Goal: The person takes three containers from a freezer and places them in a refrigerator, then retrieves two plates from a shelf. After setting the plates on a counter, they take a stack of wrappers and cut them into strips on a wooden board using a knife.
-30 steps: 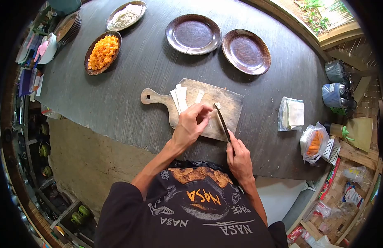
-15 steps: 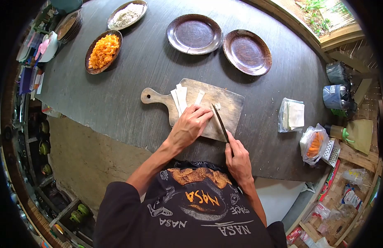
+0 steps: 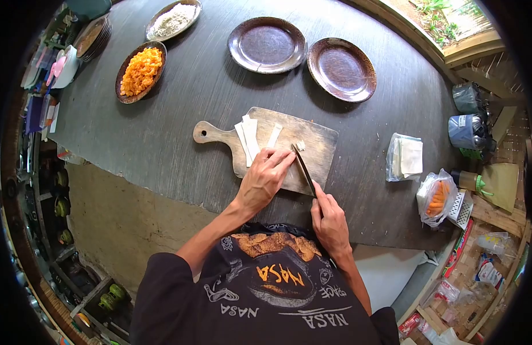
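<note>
A wooden cutting board (image 3: 320,135) with a handle lies on the dark table. My right hand (image 3: 332,221) grips a knife (image 3: 304,169), its blade angled across the board beside my left fingertips. With fingers bent and held together, my left hand (image 3: 263,177) presses down on the board, over a white strip (image 3: 274,135) that looks like cut wrapper sheet; the part under the fingers is hidden. Small white cut pieces (image 3: 301,145) sit just past the knife tip. More white strips (image 3: 247,137) overlap on the board's left side, near my left hand.
Two brown plates (image 3: 268,46) (image 3: 342,70) stand at the back. To the left are a bowl of orange shreds (image 3: 141,72) and a dish of white powder (image 3: 173,20). Rightward lie bagged white sheets (image 3: 411,157) and bagged carrots (image 3: 438,199) beside a grater (image 3: 461,209).
Both hands and the knife stay in nearly the same place over the board. The knife blade shifts very slightly; the whole view has tilted a little.
</note>
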Tool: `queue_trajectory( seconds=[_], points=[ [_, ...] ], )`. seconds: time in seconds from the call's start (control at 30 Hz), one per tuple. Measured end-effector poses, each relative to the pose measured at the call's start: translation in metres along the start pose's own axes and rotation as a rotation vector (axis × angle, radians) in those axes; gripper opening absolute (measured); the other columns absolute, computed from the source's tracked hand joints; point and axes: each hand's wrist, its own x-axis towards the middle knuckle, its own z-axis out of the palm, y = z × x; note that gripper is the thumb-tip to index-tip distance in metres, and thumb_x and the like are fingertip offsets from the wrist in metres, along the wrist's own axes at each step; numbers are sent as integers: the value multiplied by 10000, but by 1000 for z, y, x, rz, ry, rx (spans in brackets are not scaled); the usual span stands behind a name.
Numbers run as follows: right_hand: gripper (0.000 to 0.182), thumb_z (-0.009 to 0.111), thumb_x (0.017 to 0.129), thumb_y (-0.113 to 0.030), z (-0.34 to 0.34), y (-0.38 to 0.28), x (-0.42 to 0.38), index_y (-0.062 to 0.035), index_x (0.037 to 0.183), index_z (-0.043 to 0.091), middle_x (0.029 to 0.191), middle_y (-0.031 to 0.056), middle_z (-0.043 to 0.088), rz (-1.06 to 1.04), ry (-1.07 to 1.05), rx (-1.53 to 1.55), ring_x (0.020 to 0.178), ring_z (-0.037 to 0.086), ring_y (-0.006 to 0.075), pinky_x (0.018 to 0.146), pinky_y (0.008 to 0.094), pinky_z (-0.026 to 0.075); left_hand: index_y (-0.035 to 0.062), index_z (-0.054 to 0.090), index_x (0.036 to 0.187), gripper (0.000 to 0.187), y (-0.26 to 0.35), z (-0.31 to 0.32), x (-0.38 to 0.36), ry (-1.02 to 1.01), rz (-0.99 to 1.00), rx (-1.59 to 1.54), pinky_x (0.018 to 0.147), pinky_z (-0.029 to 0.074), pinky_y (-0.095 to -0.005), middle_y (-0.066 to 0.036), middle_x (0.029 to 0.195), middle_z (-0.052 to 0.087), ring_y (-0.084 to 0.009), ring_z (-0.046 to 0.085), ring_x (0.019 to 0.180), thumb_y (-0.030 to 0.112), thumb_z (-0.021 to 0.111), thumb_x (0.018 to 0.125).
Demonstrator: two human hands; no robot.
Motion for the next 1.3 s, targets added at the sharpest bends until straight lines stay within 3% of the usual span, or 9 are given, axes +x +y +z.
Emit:
queue_trajectory(
  seconds=[0.67, 0.77, 0.83, 1.3],
  points=[
    [561, 599, 975, -44, -2, 11, -15, -148, 1520, 518, 859, 132, 563, -23, -1, -42, 718, 623, 319, 687, 453, 528, 0, 674, 1270, 415, 5, 6, -3, 48, -19, 72, 1010, 510, -384, -91, 1235, 684, -262, 607, 1126, 16, 719, 858],
    [550, 595, 979, -43, -6, 14, -20, -138, 1516, 521, 861, 133, 563, -5, -24, -55, 709, 615, 320, 685, 450, 526, -14, 670, 1267, 397, 4, 4, -3, 50, 0, 80, 1004, 508, -377, -97, 1236, 674, -261, 600, 1093, 84, 708, 884],
    [545, 591, 981, -43, -6, 15, -20, -126, 1515, 520, 861, 135, 560, -18, -19, -61, 710, 612, 320, 687, 450, 525, 5, 695, 1247, 397, 2, 6, -5, 68, -24, 23, 972, 525, -367, -79, 1204, 700, -247, 615, 1066, 11, 727, 852],
    [542, 581, 993, -69, 0, 7, -7, -104, 1526, 495, 884, 140, 570, -62, 3, -67, 719, 627, 337, 692, 461, 536, 5, 692, 1268, 417, 2, 5, -4, 88, 0, 46, 936, 533, -344, -69, 1212, 705, -237, 610, 1015, 13, 724, 852]
  ],
)
